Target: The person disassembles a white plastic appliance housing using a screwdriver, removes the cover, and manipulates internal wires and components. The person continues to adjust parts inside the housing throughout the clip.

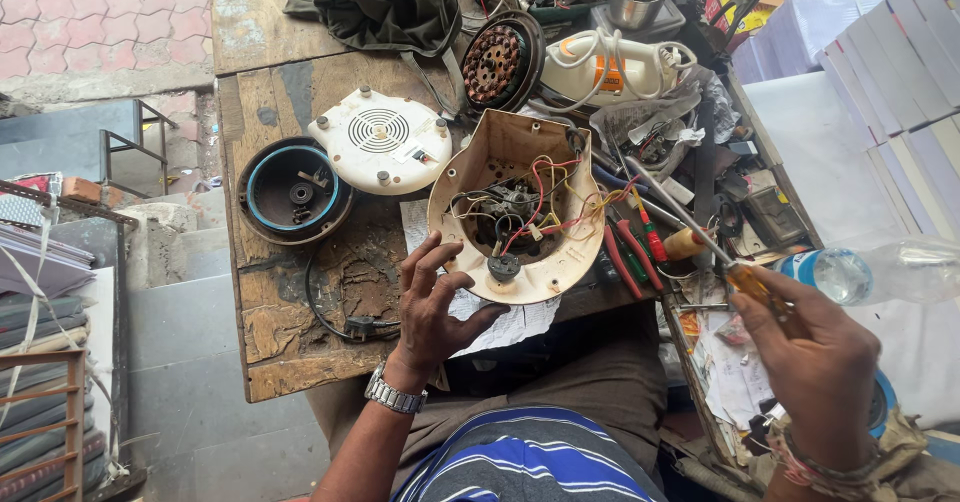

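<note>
Housing: cream appliance shell [510,152], open side up on the tabletop [270,332], tangled red and yellow wires inside.
Left hand [432,307]: fingers spread wide, touching its rim.
Right hand [815,357]: closed around a screwdriver [700,237].

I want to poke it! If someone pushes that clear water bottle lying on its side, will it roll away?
Probably yes. The bottle lies on its side and is round, so a sideways push would likely roll it. It looks like thin clear plastic, so it would probably dent when squeezed. It seems light; how much water it holds is unclear.
</note>
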